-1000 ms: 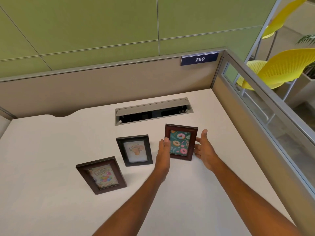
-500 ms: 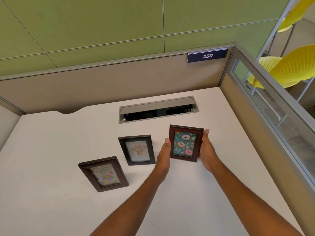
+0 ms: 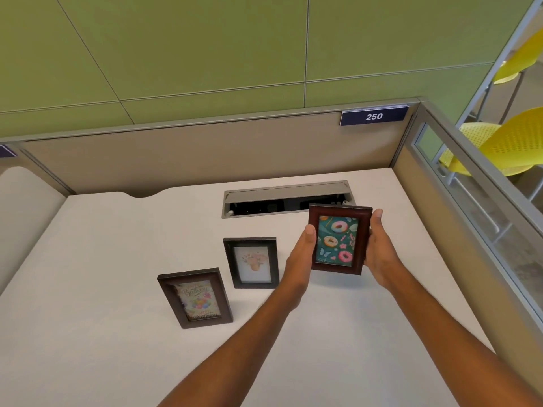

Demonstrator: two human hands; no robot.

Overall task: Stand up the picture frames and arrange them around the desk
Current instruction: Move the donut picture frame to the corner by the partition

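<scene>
A reddish-brown frame with a doughnut picture (image 3: 336,239) is held between both hands, lifted above the white desk (image 3: 117,245). My left hand (image 3: 299,257) grips its left edge and my right hand (image 3: 379,251) grips its right edge. A black frame with a flower picture (image 3: 251,262) stands upright on the desk just left of my left hand. A dark brown frame with a birthday card (image 3: 195,298) stands upright further left and nearer me.
An open grey cable tray (image 3: 286,198) is set into the desk behind the frames. Beige partition walls (image 3: 191,160) close the back and right sides, with a "250" sign (image 3: 373,116). Yellow chairs (image 3: 514,142) stand beyond the glass at right.
Both hands closed on the sides of the doughnut frame and raised it off the desk, up and slightly toward the back. The other two frames stayed in place.
</scene>
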